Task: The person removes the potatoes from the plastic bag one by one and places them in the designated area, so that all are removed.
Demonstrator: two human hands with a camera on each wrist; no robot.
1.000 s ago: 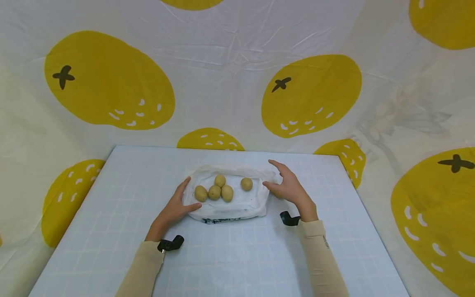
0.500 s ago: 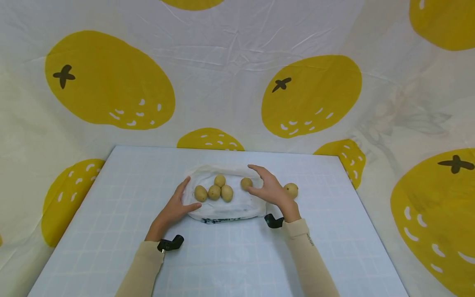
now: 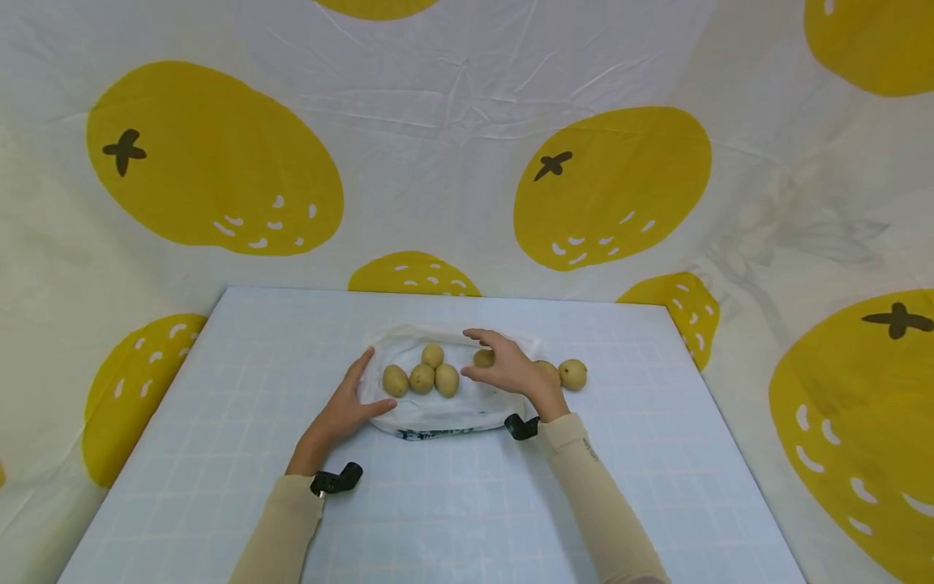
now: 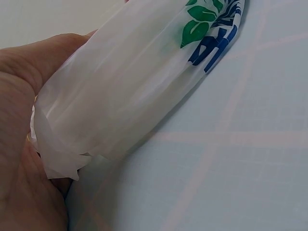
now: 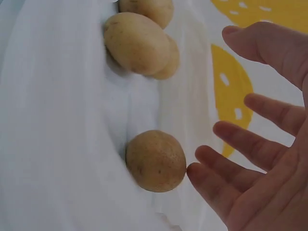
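Observation:
In the head view, a white plastic bag [image 3: 467,414] with blue and green print lies opened out on the table. Several potatoes [image 3: 421,379] sit together in its left half. A lone potato [image 3: 482,358] lies in its right half, partly covered by my right hand [image 3: 503,369]. The right wrist view shows that hand's fingers spread beside the lone potato [image 5: 156,161], holding nothing. My left hand [image 3: 346,405] holds the bag's left end, its thumb over the near rim. In the left wrist view, the bag [image 4: 110,91] lies between thumb and palm.
Two more potatoes [image 3: 574,375] lie on the table right of the bag, one partly hidden by my right wrist. The checked table [image 3: 409,519] backs onto a white curtain [image 3: 438,178] printed with large yellow fruit.
My right hand has moved left, from beside the bag to over the lone potato, uncovering the potatoes on the table at right. The left hand and bag have stayed put.

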